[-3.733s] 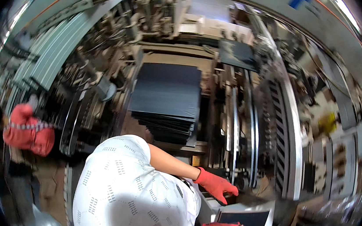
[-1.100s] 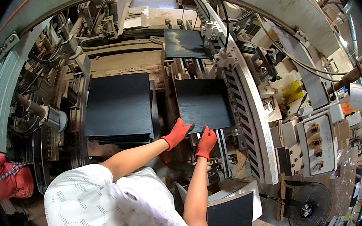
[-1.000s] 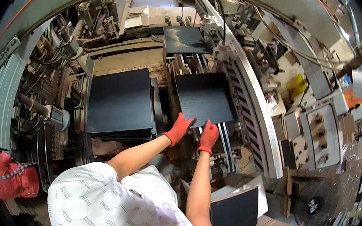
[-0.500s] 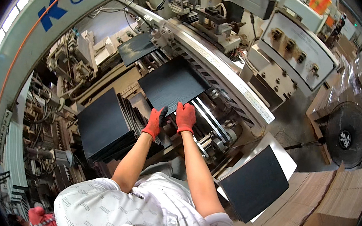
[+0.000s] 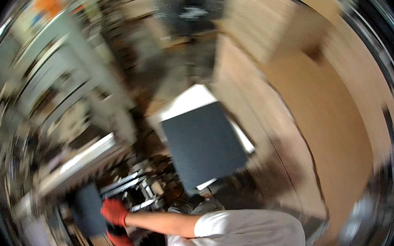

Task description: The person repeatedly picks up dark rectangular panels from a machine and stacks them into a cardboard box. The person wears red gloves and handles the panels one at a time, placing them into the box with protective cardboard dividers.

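Observation:
The picture is heavily motion-blurred. Both my hands wear red gloves and reach toward the lower left. My right hand [image 5: 113, 211] is the upper one and lies at the near edge of a dark sheet [image 5: 86, 207] on the machine. My left hand [image 5: 120, 241] is just below it, by the same sheet's lower corner. The blur hides whether the fingers grip the sheet or only rest on it. My white patterned shirt [image 5: 246, 243] fills the lower right.
A stack of dark sheets [image 5: 204, 145] lies on a white-topped support [image 5: 186, 100] in the middle. Tall brown cardboard stacks [image 5: 322, 121] stand to the right. The grey machine frame [image 5: 70, 90] with rails and rollers runs along the left.
The view has swung hard round, so the machine is now on the left and the spare sheet stack sits mid-picture. My hands stay at the edge of the dark sheet on the machine.

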